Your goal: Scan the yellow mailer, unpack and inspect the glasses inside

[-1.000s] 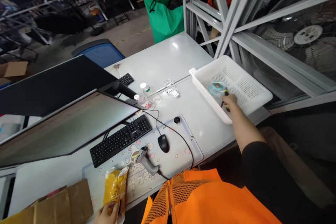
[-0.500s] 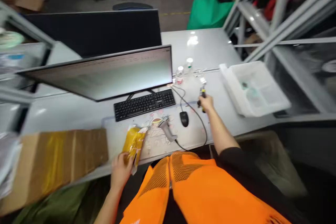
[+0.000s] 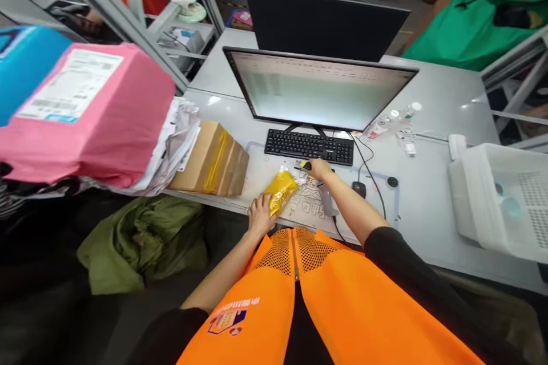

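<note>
Left fingers clamp a glossy yellow plastic packet, stretching ahead and rightward of them over the white counter. Right fingers grip a black-and-yellow hand tool, jutting out leftward.

Bright orange fabric vest: pretty loud, over a black top
Reddish zipper: done up partway
Orange mesh panels: either side of the zipper
Small chest print: whitish characters, dark-blue logo
Black fabric sleeves: plain, stop near the elbows
Left hand, right hand: bare
</note>
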A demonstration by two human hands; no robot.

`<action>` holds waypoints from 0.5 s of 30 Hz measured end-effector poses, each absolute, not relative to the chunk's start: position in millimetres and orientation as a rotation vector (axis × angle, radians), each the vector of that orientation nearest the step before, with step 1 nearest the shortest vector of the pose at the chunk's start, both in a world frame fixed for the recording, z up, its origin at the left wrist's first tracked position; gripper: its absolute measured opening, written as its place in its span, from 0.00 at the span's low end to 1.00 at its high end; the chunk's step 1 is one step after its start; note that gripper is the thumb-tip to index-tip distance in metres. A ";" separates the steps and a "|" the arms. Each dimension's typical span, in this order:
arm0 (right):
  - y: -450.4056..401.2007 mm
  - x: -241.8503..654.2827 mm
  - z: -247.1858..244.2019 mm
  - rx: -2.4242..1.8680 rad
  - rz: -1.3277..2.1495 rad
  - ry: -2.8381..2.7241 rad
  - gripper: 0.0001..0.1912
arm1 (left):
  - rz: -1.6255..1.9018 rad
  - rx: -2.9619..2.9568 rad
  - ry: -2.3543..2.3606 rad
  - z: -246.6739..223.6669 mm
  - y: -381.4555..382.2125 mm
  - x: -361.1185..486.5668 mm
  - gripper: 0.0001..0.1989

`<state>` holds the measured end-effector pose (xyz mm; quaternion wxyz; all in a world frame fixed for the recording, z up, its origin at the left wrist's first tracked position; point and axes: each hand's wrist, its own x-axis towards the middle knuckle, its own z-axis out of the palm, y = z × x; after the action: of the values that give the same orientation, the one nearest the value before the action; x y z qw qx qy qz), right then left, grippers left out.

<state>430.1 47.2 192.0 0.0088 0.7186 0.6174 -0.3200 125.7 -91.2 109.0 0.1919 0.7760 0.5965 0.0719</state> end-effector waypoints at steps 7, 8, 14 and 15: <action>-14.3 405.0 196.8 2.064 -1.054 2.065 0.25 | 0.131 2.265 1.373 118.4 -61.7 82.7 0.38; -29.9 401.6 196.9 2.014 -1.090 2.087 0.25 | 0.162 2.255 1.338 118.3 -58.9 78.8 0.38; -90.9 383.7 198.2 1.824 -1.160 2.121 0.21 | 0.315 2.086 1.273 120.9 -56.9 68.9 0.35; -93.5 381.3 200.2 1.811 -1.151 2.126 0.21 | 0.303 2.047 1.289 123.7 -57.3 68.0 0.32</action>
<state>381.3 -93.5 200.2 0.0604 0.5986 0.7025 -0.3802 68.0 -57.3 123.7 0.3448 0.7881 0.4963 0.1166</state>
